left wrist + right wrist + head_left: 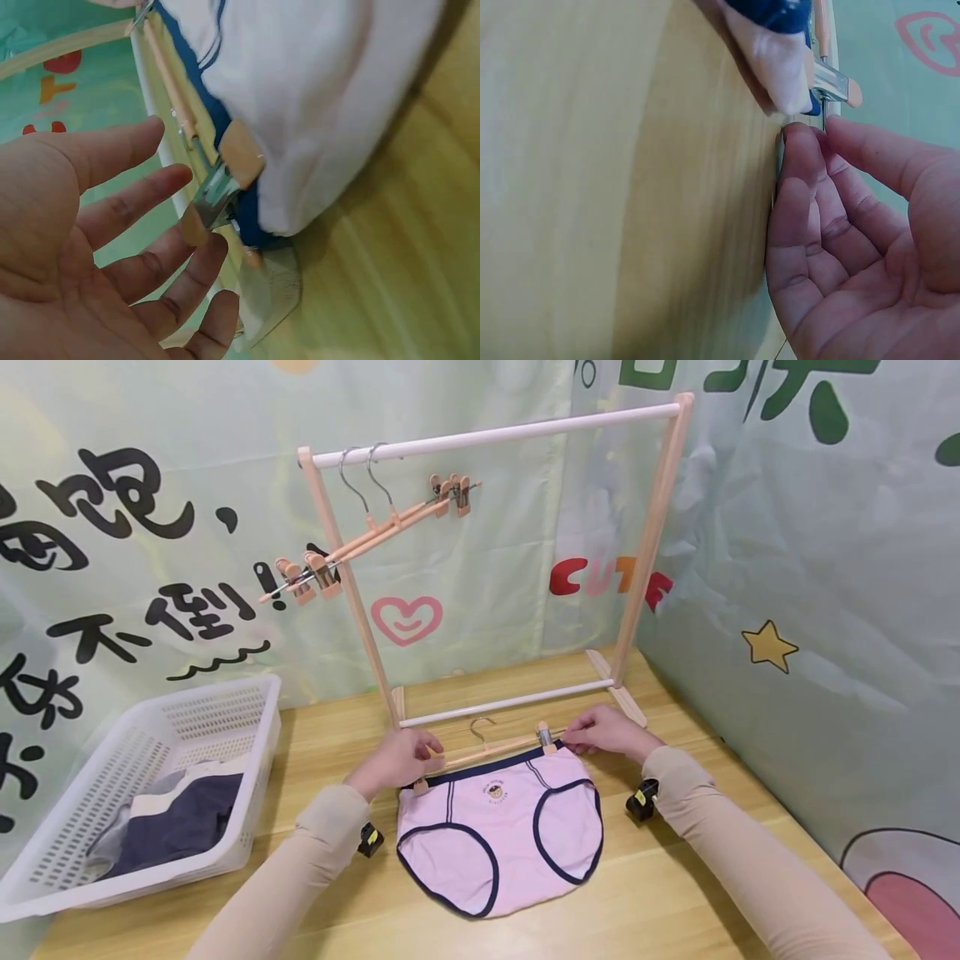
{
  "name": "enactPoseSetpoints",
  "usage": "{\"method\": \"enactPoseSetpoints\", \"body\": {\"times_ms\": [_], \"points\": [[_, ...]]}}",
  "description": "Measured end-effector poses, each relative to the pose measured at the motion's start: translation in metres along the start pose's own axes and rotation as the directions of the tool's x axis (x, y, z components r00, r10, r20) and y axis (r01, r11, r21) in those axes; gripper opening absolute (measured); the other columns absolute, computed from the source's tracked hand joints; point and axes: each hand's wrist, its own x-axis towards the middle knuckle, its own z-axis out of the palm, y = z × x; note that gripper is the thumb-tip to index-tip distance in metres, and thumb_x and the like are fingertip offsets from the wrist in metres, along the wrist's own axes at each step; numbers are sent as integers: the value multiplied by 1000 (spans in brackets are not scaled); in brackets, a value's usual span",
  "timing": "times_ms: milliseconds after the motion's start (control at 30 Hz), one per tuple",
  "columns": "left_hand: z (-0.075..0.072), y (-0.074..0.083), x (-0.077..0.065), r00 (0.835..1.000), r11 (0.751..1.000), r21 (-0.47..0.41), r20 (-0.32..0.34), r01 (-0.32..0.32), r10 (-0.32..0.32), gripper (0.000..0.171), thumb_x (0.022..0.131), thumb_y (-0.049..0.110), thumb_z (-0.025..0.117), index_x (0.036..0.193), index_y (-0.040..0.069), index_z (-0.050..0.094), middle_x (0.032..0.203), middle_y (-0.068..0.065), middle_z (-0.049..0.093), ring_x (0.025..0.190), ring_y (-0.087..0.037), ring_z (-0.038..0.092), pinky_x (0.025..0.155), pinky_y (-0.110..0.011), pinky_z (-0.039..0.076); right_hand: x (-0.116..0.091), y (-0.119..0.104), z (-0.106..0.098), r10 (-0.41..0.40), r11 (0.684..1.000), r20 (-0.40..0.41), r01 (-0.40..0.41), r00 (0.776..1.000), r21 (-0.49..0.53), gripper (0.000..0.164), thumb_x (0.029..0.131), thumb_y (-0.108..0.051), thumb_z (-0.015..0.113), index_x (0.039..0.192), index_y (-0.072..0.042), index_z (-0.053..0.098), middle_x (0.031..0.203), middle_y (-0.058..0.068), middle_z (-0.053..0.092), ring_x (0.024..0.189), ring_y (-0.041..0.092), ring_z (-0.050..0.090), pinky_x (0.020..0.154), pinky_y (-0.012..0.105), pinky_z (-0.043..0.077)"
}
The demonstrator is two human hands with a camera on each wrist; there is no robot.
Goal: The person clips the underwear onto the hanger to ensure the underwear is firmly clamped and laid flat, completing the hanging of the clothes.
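Observation:
Pink underpants (513, 835) with dark navy trim lie flat on the table, their waistband held by the clips of a clip hanger (517, 743). At the left end, my left hand (397, 760) is spread, its fingers loose beside the left clip (219, 191), which grips the waistband. A fingertip comes close to or touches that clip's handle; contact is unclear. On the other side, my right hand (607, 729) pinches the thin rod end of the hanger between thumb and fingertips, just outside the right clip (829, 80). The hanger's hook points toward the rack.
Behind stands a wooden rack (656, 543) with white bars; two clip hangers (390, 531) hang at its left. A white basket (258, 760) with folded dark, grey and cream cloth (180, 818) stands at left. Printed curtains enclose the back and right sides.

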Motion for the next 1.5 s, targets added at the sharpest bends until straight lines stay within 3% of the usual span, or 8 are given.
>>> {"method": "enactPoseSetpoints", "body": {"times_ms": [267, 500, 700, 833, 1000, 1233, 1333, 1500], "points": [[7, -2, -4, 1000, 1000, 1, 4, -8, 8, 5, 98, 13, 78, 101, 10, 81, 86, 1, 75, 76, -11, 64, 75, -30, 53, -3, 1, -10, 21, 1000, 4, -21, 1000, 6, 25, 104, -18, 70, 106, 6, 76, 89, 9, 79, 79, 11, 69, 73, 27, 58], [10, -8, -3, 1000, 1000, 0, -22, -22, 22, 4, 97, 10, 78, 97, 9, 83, 86, 0, 79, 76, -10, 65, 76, -31, 55, -5, 3, -26, 8, 1000, -16, -8, 1000, 9, 29, 107, -18, 67, 112, 10, 74, 95, 16, 80, 81, 13, 72, 73, 28, 60], [9, -12, -3, 999, 999, -15, -34, -35, 35, 9, 99, 7, 75, 92, 7, 82, 83, -3, 77, 71, -11, 60, 67, -27, 50, -9, -3, -48, -5, 999, -78, 9, 997, 50, 33, 108, -14, 64, 121, 16, 67, 100, 20, 80, 82, 12, 73, 72, 29, 61], [7, -13, -3, 999, 998, -47, -14, -51, 50, 12, 100, 5, 72, 91, 5, 80, 82, -6, 74, 70, -11, 58, 65, -25, 48, -12, -14, -69, 3, 999, -177, 7, 984, 54, 34, 109, -17, 64, 126, 13, 64, 102, 17, 79, 83, 10, 73, 73, 26, 61], [3, -15, -1, 999, 991, -123, 18, -44, 46, 14, 101, 9, 66, 92, 5, 77, 82, -4, 69, 70, -12, 55, 65, -26, 47, -15, -31, -93, -3, 1000, -350, 8, 937, 12, 36, 109, -23, 63, 129, 7, 63, 109, 20, 76, 83, 7, 70, 73, 23, 60], [-1, -20, 3, 995, 969, -240, 68, -50, 69, 17, 104, 15, 62, 100, 3, 74, 91, -6, 68, 77, -14, 55, 73, -29, 47, -18, -44, -106, 1, 1000, -568, -18, 823, -24, 40, 107, -30, 64, 132, 1, 60, 110, 18, 72, 76, 1, 66, 67, 18, 54], [-1, -20, 3, 992, 963, -269, 111, -22, 53, 21, 109, 19, 60, 106, 5, 76, 92, -5, 68, 72, -13, 52, 68, -29, 45, -15, -45, -108, 14, 999, -618, -34, 786, -20, 45, 107, -32, 63, 137, 0, 55, 118, 19, 69, 92, 16, 69, 79, 26, 52], [0, -19, 2, 983, 959, -284, 176, -4, 56, 28, 113, 22, 56, 114, 8, 80, 100, -5, 74, 61, -11, 44, 60, -27, 40, -9, -51, -111, 12, 1000, -659, -12, 752, 4, 54, 108, -33, 59, 147, 2, 45, 137, 27, 60, 127, 40, 60, 100, 46, 48]]}}
